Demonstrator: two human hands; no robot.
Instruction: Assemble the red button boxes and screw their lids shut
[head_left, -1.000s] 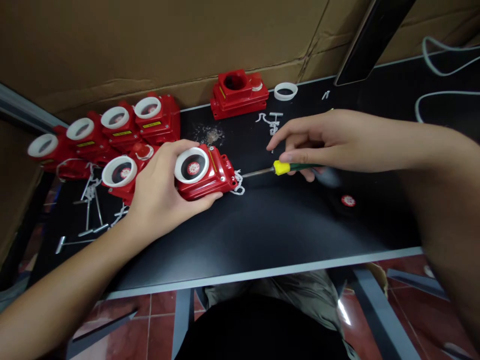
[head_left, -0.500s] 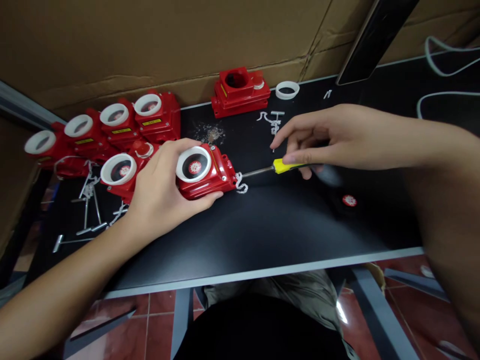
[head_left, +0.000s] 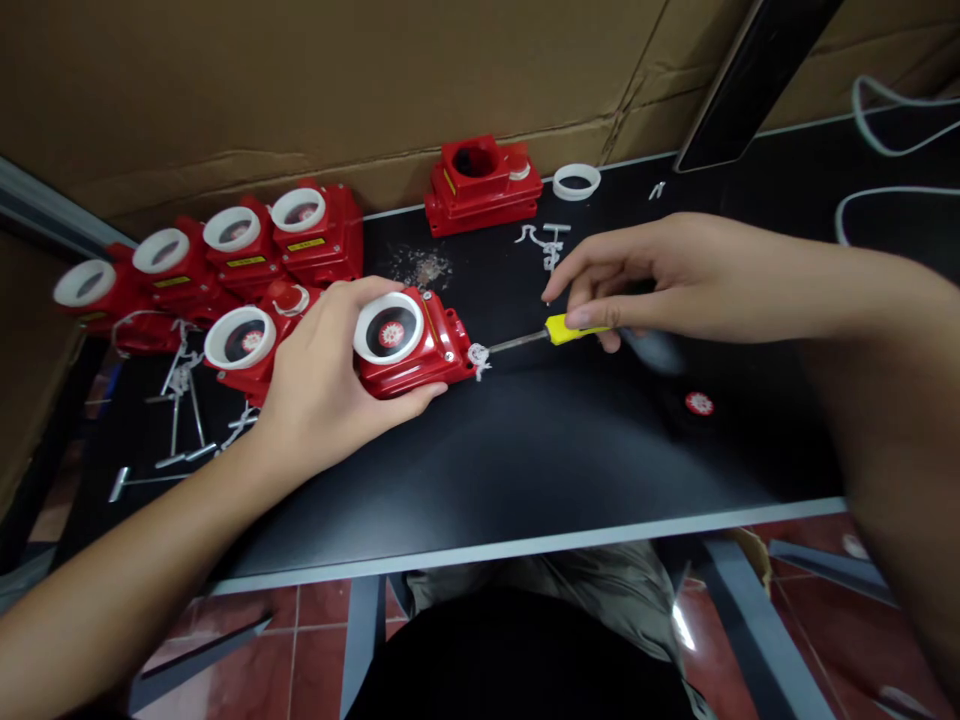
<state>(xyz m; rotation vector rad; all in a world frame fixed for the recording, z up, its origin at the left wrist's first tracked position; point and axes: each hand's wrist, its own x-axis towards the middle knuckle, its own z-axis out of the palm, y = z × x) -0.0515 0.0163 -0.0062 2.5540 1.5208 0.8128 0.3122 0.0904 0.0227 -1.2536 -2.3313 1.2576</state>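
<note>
My left hand (head_left: pixel 319 365) grips a red box-shaped housing (head_left: pixel 431 350) that has a white ring (head_left: pixel 360 335) around a dark round window. Its fingers wrap over the top and its thumb lies along the near side. My right hand (head_left: pixel 637 280) pinches the yellow handle of a screwdriver (head_left: pixel 566 328). The screwdriver's shaft points left to the housing's right end, where a curled white chain or cord (head_left: pixel 478 358) bunches around the tip. The tip itself is hidden. Against my left hand stands another red housing (head_left: pixel 244 375) with a white ring.
Several red housings (head_left: pixel 322 255) line the back left, and one without a ring (head_left: pixel 484 195) stands at the cardboard wall. A loose white ring (head_left: pixel 576 182), small metal T-bars (head_left: pixel 176 420) and a dark disc with a red-and-white label (head_left: pixel 699 403) lie on the black table (head_left: pixel 465 480).
The white chain or cord at the screwdriver's tip has gone from a hanging S-curve to a tighter bunch. Both hands keep nearly the same place.
</note>
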